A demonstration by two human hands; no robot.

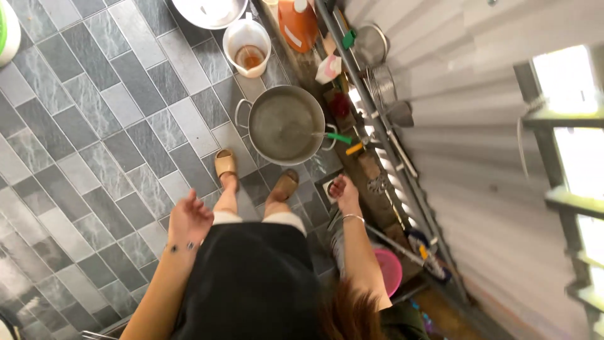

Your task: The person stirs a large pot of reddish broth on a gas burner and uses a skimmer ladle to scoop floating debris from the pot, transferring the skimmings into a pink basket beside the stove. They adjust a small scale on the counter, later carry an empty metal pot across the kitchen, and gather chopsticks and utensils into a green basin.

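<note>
We stand on a grey tiled floor beside a corrugated metal wall, looking straight down past our black skirt at our sandalled feet. The largest thing near us is the big two-handled metal pot, sitting on the floor just beyond our toes and filled with cloudy water; something with a green handle rests at its right rim. Beyond it stand a white plastic jug with brownish liquid in the bottom, an orange bottle and the edge of a white basin. A pink bowl sits low on the right, near our elbow.

Our left hand hangs open over the tiles, fingers spread, holding nothing. Our right hand reaches down toward the clutter along the wall; its fingers curl loosely, and we cannot tell whether they hold anything.

The floor looks as though it could be wet, so a slip in loose sandals seems the main risk. The pot stands so close to our right foot that a careless step could knock it and slosh water out. The utensils hung on the wall rail could be brushed loose by the reaching arm.
</note>
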